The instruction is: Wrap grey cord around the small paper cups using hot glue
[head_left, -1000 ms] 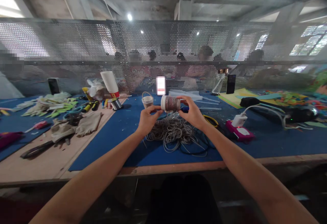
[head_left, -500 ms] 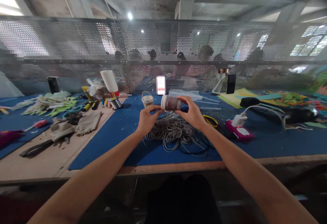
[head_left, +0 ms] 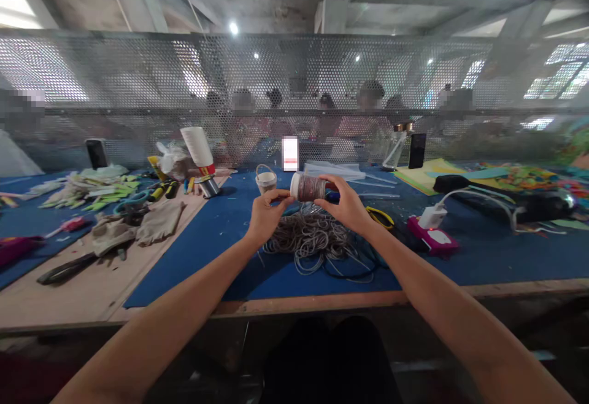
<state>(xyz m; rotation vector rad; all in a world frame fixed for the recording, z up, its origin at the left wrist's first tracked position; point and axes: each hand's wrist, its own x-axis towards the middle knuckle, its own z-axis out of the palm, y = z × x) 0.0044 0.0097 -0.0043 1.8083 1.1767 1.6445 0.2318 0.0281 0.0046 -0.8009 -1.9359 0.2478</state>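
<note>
A paper cup wound with brownish-grey cord [head_left: 311, 188] is held on its side above the mat, its white rim facing left. My right hand [head_left: 343, 202] grips its right end, thumb below and fingers on top. At the rim, the fingertips of my left hand [head_left: 267, 210] are pinched together; whether a strand of cord is between them is too small to tell. Below both hands lies a loose heap of grey cord [head_left: 317, 241]. Just behind my left hand stands a small cord-wrapped cup with a handle [head_left: 265, 180].
On the left are stacked paper cups [head_left: 197, 146], work gloves [head_left: 161, 223] and green scraps [head_left: 99, 189]. Yellow-handled scissors [head_left: 381, 218], a magenta power socket [head_left: 432, 238] and a glass jar [head_left: 394, 149] stand right. A perforated metal screen [head_left: 294, 78] borders the back, people behind it.
The cord-wrapped cup seems slightly rotated in my right hand. Both hands otherwise keep nearly the same place.
</note>
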